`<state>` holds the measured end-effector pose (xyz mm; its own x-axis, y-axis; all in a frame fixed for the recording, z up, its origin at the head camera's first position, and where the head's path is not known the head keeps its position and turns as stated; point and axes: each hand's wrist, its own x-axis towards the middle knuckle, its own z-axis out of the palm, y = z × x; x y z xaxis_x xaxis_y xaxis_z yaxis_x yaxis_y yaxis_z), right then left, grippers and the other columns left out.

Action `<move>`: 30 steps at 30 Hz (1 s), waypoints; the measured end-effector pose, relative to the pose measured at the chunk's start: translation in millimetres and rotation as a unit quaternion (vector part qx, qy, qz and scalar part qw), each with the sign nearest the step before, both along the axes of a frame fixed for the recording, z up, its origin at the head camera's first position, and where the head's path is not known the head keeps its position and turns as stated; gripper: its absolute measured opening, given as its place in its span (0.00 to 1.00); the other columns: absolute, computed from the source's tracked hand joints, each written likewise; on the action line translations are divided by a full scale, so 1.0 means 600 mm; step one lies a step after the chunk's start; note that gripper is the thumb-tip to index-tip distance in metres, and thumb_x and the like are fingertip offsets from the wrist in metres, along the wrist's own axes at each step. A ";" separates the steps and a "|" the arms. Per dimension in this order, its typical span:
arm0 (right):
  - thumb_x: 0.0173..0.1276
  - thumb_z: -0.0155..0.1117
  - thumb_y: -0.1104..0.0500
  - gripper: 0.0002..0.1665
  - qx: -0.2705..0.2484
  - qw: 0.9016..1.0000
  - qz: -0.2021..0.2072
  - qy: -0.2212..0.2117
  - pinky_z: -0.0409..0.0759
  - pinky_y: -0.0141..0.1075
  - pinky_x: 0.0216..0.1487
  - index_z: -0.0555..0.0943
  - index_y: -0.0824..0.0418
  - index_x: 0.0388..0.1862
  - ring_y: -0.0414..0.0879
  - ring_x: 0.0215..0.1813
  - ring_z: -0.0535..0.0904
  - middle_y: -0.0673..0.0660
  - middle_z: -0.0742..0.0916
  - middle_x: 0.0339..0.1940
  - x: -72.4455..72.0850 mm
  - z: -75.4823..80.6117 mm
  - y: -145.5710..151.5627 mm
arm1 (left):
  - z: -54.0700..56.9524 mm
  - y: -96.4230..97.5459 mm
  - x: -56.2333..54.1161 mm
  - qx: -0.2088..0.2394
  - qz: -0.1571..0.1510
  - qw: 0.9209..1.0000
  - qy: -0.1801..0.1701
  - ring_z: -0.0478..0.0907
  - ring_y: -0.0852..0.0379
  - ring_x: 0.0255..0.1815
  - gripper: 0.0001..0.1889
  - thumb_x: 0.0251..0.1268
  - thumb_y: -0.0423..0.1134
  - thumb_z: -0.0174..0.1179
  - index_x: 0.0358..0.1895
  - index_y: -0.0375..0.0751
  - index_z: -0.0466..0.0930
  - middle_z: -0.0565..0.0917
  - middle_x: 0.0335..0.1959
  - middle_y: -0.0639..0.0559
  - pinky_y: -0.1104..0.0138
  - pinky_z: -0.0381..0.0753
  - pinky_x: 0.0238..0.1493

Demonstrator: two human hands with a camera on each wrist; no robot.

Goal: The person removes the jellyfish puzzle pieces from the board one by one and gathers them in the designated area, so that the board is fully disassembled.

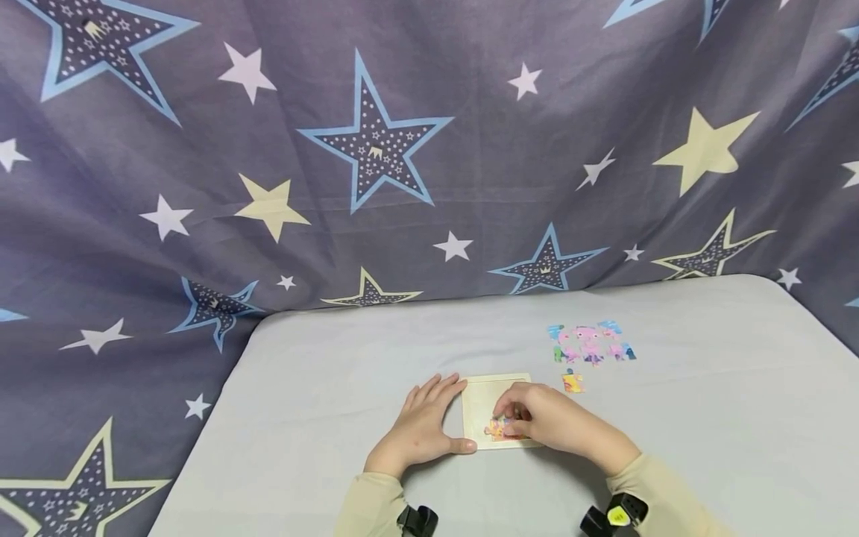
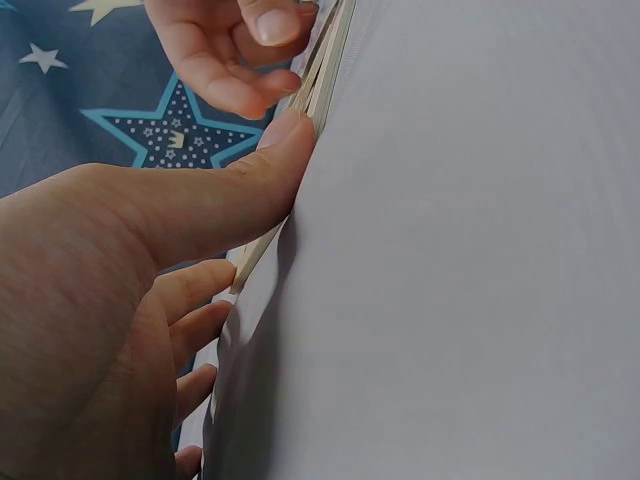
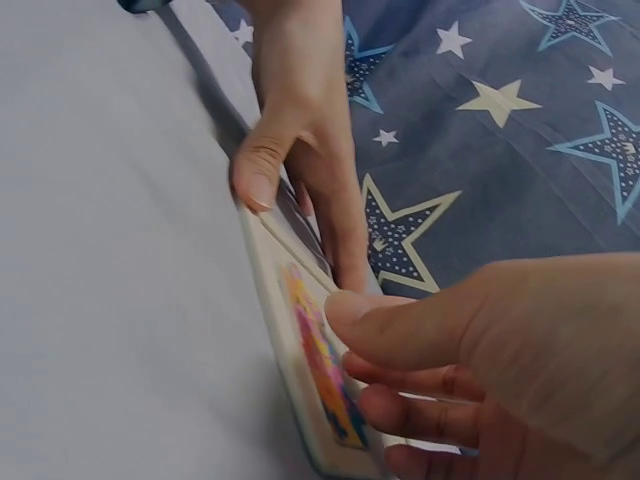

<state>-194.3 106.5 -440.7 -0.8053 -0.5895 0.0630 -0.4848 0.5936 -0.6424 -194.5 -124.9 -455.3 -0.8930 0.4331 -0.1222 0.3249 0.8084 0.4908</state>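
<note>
A shallow pale wooden puzzle tray [image 1: 479,395] lies on the table. Colourful joined jigsaw pieces [image 3: 325,365] form a strip along its near side. My left hand [image 1: 419,432] spans the tray's left side with fingers extended, the thumb at the near corner and the index finger at the far one. In the left wrist view, the left thumb [image 2: 285,160] rests against the tray's edge. My right hand [image 1: 540,418] reaches over the tray from the right, its thumb and bent fingers right at the pieces. I cannot tell whether a piece is between its fingertips.
Beyond the tray to the right lie several loosely arranged jigsaw pieces [image 1: 587,335] with pink figures. A separate yellow piece [image 1: 573,383] is nearer the right hand. The table has a light grey cover [image 1: 322,365]; a star-patterned cloth [image 1: 470,164] hangs behind it.
</note>
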 end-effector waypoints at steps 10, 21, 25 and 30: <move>0.53 0.69 0.61 0.14 0.033 0.999 0.012 0.031 0.69 0.26 0.27 0.82 0.54 0.40 0.32 0.25 0.67 0.45 0.76 0.28 0.006 -0.007 -0.004 | -0.001 0.000 0.001 -0.002 -0.002 1.000 0.001 0.44 0.48 0.73 0.50 0.40 0.63 0.64 0.70 0.51 0.55 0.54 0.72 0.54 0.47 0.41 0.70; 0.53 0.68 0.61 0.14 0.030 0.999 0.027 0.037 0.69 0.26 0.29 0.81 0.51 0.40 0.35 0.29 0.69 0.45 0.76 0.29 0.003 -0.010 -0.005 | -0.003 -0.002 0.000 0.000 0.001 1.000 -0.001 0.44 0.48 0.73 0.50 0.40 0.64 0.64 0.70 0.51 0.55 0.54 0.72 0.54 0.48 0.41 0.70; 0.52 0.69 0.60 0.14 0.024 0.998 0.027 0.043 0.68 0.26 0.29 0.80 0.50 0.39 0.35 0.28 0.69 0.44 0.76 0.28 0.002 -0.008 -0.004 | -0.002 -0.001 -0.001 0.000 -0.001 1.000 0.005 0.45 0.48 0.73 0.50 0.40 0.63 0.65 0.69 0.51 0.55 0.54 0.72 0.53 0.48 0.41 0.70; 0.51 0.70 0.60 0.15 0.025 0.998 0.019 0.048 0.67 0.27 0.28 0.77 0.48 0.37 0.34 0.25 0.68 0.42 0.76 0.27 0.001 -0.008 -0.002 | -0.002 0.000 0.000 0.000 -0.001 1.000 0.008 0.45 0.47 0.73 0.50 0.40 0.63 0.65 0.69 0.51 0.55 0.55 0.72 0.53 0.48 0.41 0.70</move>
